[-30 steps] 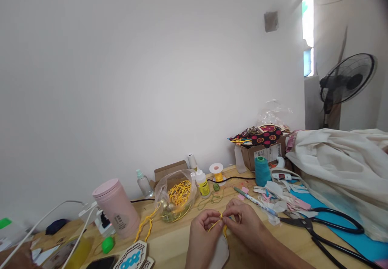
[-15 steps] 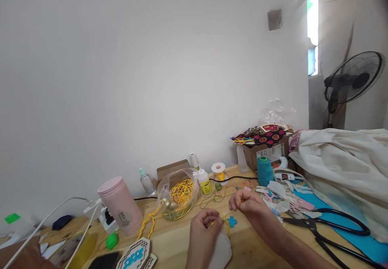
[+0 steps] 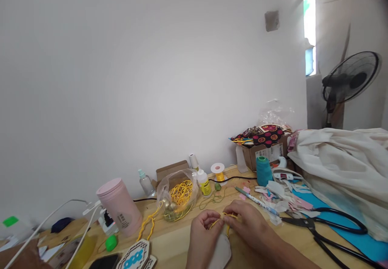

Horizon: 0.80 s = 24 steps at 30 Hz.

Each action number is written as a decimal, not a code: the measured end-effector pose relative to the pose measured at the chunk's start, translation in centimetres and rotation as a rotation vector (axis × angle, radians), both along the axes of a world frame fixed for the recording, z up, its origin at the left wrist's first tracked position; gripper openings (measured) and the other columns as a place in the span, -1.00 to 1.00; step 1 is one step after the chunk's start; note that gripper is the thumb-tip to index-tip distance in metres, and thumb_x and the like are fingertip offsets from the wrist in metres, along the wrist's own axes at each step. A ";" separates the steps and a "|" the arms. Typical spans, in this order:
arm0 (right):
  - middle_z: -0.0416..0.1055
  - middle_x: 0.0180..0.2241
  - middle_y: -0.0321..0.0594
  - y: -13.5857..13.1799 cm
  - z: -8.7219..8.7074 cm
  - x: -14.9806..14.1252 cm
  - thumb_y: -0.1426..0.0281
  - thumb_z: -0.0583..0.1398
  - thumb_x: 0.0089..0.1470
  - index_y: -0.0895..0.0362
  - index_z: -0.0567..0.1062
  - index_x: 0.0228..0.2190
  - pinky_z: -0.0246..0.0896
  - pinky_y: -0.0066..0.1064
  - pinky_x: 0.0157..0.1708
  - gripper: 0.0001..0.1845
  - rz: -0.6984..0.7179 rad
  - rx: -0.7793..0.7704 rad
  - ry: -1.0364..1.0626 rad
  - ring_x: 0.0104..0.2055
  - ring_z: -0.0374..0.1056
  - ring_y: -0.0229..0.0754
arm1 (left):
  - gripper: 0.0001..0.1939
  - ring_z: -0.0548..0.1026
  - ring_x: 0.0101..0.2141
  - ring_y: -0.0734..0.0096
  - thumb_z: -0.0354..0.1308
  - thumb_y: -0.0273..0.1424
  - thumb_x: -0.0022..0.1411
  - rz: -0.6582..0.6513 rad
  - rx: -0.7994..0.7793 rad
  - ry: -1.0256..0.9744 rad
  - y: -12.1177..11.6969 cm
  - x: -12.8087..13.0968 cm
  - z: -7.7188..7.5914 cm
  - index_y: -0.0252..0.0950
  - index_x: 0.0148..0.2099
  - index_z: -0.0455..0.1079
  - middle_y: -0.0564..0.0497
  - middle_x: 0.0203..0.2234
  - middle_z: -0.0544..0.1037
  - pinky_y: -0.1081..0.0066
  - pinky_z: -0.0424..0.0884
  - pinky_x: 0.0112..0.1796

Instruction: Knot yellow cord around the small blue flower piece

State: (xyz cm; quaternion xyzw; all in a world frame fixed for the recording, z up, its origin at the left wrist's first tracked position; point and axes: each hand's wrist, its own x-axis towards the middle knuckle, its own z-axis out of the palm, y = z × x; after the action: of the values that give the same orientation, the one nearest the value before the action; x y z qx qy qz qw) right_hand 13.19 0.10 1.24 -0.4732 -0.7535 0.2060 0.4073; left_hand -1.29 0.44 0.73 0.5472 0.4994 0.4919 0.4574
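Note:
My left hand (image 3: 204, 236) pinches a thin yellow cord (image 3: 214, 223) between thumb and fingers. Close against its right side, my right hand (image 3: 248, 224) grips the same cord, its fingertips meeting the left ones. A bit of the cord hangs below the fingertips over a pale, angular flat piece (image 3: 222, 250), partly hidden beneath my left hand. To the left lies an octagonal wooden lattice ornament (image 3: 136, 255) with blue shapes inside and a twisted yellow cord at its top.
Behind my hands stand a plastic bag of yellow cord (image 3: 182, 192), a glue bottle (image 3: 204, 185) and a spool (image 3: 218, 172). Black scissors (image 3: 312, 223), a pen (image 3: 256, 199) and fabric scraps (image 3: 298, 202) lie right. A pink tumbler (image 3: 119, 206) stands left.
My right hand has come down and left to meet my left hand at the cord. It now covers where the small blue flower piece was, and the pen shows behind it.

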 end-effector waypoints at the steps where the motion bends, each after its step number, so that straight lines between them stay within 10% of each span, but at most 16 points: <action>1: 0.35 -0.53 -0.29 0.1 0.0 0.1 0.36 0.04 -0.06 0.10 0.43 -0.54 0.03 -0.49 -0.46 -0.81 0.012 -0.004 -0.031 -0.44 0.22 -0.26 | -0.85 0.39 -0.50 0.42 0.20 -0.45 -0.21 -0.006 -0.001 0.005 0.0 0.0 0.0 -0.38 -0.49 0.34 -0.01 -0.60 0.46 0.49 0.27 -0.45; 24: 0.41 -0.51 -0.26 0.3 -0.2 0.2 0.38 0.01 -0.08 0.11 0.46 -0.54 0.05 -0.52 -0.49 -0.77 -0.063 -0.094 -0.016 -0.43 0.26 -0.24 | -0.76 0.05 -0.70 0.64 0.18 -0.36 -0.21 -0.019 -0.069 0.144 0.0 0.5 -0.1 -0.46 -0.48 0.38 0.18 -0.79 0.20 0.57 -0.06 -0.66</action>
State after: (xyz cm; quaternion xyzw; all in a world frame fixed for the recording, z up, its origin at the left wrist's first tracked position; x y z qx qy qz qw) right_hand 13.39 0.43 1.03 -0.5169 -0.7311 0.2244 0.3847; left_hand -0.79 0.44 0.60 0.5695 0.5426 0.4295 0.4436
